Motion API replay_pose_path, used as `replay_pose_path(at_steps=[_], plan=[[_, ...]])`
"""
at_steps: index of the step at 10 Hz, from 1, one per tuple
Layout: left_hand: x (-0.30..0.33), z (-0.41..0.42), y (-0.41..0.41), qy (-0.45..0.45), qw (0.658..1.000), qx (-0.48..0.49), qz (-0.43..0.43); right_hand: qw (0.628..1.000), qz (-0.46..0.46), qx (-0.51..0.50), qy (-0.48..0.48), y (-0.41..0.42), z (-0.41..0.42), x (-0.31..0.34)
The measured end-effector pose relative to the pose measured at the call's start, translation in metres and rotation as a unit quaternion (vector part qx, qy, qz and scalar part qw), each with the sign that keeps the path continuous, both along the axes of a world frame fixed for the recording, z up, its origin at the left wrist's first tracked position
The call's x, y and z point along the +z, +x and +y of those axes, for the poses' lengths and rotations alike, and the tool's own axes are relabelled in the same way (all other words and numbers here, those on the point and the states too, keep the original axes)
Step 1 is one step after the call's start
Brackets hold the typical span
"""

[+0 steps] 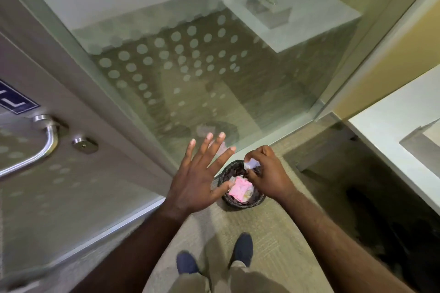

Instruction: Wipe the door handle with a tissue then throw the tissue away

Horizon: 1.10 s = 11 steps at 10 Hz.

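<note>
A curved steel door handle [45, 147] is fixed to the glass door at the far left. Down on the floor stands a small black waste bin [240, 200] holding pink and white paper. My right hand [266, 173] hovers right over the bin, fingers pinched on a small crumpled white tissue [251, 164]. My left hand [197, 173] is spread flat with fingers apart, empty, just left of the bin and level with the right hand.
A round lock [84, 144] sits beside the handle, below a blue sign [16, 100]. A dotted glass wall [190, 66] rises behind the bin. A white counter [392, 121] juts in at the right. My two dark shoes [242, 248] stand on beige carpet.
</note>
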<state>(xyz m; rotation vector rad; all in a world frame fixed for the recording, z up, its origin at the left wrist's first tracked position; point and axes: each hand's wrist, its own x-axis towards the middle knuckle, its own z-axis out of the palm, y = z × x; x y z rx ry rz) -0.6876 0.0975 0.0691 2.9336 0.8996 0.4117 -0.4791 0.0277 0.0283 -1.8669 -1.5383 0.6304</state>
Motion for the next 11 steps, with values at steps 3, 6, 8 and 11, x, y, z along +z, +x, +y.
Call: replay_pose_path(at_steps=[3, 6, 8, 11], plan=[[-0.046, 0.039, 0.064, -0.065, 0.989, 0.103, 0.080, 0.996, -0.074, -0.052, 0.005, 0.030, 0.005, -0.057], [-0.074, 0.081, 0.062, -0.024, 0.988, 0.133, 0.079, 0.992, -0.089, -0.090, 0.015, 0.038, 0.019, -0.109], [-0.086, 0.092, 0.057, 0.004, 0.989, 0.112, 0.099, 0.991, -0.095, -0.092, -0.029, 0.036, 0.021, -0.150], [-0.089, 0.097, 0.055, -0.017, 0.988, 0.116, 0.103, 0.972, -0.095, -0.072, -0.201, 0.037, 0.039, -0.193]])
